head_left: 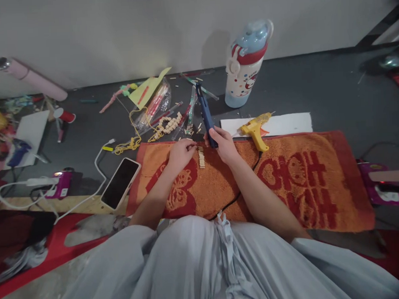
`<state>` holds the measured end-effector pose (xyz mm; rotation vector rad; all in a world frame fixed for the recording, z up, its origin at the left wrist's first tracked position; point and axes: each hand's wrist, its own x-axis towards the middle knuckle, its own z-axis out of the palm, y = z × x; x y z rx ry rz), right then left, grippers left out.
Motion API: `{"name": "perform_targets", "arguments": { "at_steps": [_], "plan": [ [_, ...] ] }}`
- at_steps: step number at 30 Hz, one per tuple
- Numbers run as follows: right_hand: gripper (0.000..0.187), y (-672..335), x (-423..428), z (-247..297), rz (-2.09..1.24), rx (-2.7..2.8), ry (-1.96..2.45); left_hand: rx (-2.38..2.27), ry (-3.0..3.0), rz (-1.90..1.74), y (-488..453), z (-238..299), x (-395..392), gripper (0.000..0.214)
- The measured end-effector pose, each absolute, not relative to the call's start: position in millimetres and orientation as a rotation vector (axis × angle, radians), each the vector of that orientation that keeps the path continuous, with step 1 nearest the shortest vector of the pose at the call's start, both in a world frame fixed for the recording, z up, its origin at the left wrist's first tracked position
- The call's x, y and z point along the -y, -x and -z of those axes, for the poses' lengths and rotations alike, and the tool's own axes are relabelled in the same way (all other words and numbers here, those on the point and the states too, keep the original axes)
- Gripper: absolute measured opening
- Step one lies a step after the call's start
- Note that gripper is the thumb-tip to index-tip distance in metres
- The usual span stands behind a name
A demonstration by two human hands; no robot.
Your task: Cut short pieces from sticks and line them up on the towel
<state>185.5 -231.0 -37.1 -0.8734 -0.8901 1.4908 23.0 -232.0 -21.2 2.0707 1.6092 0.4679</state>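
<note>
My right hand [223, 145] is wrapped round a long dark blue tool [206, 114] with a black far end, held upright and pointing away from me; its exact kind is unclear. Just left of it, my left hand [182, 154] has its fingers pinched together, and anything between them is too small to make out. Below and between the hands, a short column of pale little sticks [201, 158] lies side by side on the orange and red towel [305, 180]. Beyond the left hand is a bunched string of similar pale pieces [169, 124].
A yellow glue gun [256, 130] rests across a white strip [290, 123] at the right. Behind stands a bottle [245, 69]. Plastic packets [157, 103], yellow cord [127, 145], a phone [120, 183] and a white cable [97, 164] lie to the left.
</note>
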Motion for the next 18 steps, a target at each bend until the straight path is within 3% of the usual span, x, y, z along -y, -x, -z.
{"name": "perform_targets", "arguments": {
  "at_steps": [18],
  "plan": [
    [0.029,-184.9,230.6,36.0,-1.511,0.878,0.834,-1.567,-2.174,-0.498,-14.4,21.2,234.8,0.022]
  ]
}}
